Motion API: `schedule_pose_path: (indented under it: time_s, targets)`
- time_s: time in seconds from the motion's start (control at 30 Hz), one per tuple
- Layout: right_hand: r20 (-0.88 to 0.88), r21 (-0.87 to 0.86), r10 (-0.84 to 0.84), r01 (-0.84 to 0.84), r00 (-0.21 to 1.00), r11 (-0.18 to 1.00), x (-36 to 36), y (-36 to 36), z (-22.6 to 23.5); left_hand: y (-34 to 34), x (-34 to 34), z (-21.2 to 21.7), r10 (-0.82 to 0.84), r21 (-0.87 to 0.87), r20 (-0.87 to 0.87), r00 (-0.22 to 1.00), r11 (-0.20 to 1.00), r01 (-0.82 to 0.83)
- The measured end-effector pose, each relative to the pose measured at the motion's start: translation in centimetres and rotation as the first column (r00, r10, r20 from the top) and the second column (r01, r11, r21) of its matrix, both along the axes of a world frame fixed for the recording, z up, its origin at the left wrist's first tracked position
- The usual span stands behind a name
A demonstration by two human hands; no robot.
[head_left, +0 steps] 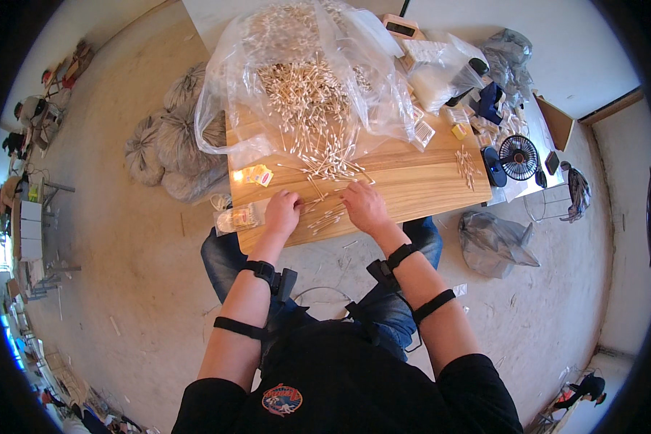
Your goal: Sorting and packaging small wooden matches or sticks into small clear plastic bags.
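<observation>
Loose cotton swabs (pixel 327 219) lie on the wooden tabletop between my two hands, close to its near edge. My left hand (pixel 286 210) is closed, its fingertips pinched on cotton swabs at the left of this group. My right hand (pixel 363 205) bends its fingers down onto swabs at the right; the fingers are closed and partly hide what they grip. Just beyond lies a spilled heap of swabs (pixel 329 155), running out of a large clear plastic bag (pixel 220 94) full of them.
Yellow labels (pixel 253 175) and a packed bag of swabs (pixel 237 218) lie at the table's left edge. On the right are a small swab pile (pixel 467 168), a black fan (pixel 518 158) and packets. Grey bags (pixel 188 145) stand on the floor.
</observation>
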State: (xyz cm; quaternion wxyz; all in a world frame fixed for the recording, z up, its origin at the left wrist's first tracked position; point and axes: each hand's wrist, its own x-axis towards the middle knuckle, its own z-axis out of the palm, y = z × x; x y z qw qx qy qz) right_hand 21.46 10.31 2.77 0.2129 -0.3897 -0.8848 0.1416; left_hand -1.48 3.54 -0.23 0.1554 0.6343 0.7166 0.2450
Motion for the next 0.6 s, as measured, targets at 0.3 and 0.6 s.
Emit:
schedule_pose_path:
  time_s: [0.3,0.6]
  targets:
    - [-0.059,-0.052,-0.034,0.031,0.998,0.998,-0.3,-1.4,-1.6,0.2,-1.1,-0.2,-0.059,-0.033,0.102,0.993,0.998,0.062]
    - [-0.014,-0.139,-0.139,0.136,0.99,0.981,-5.4,-0.2,-0.5,0.5,-0.4,-0.8,0.061,-0.06,0.012,0.998,0.996,-0.06]
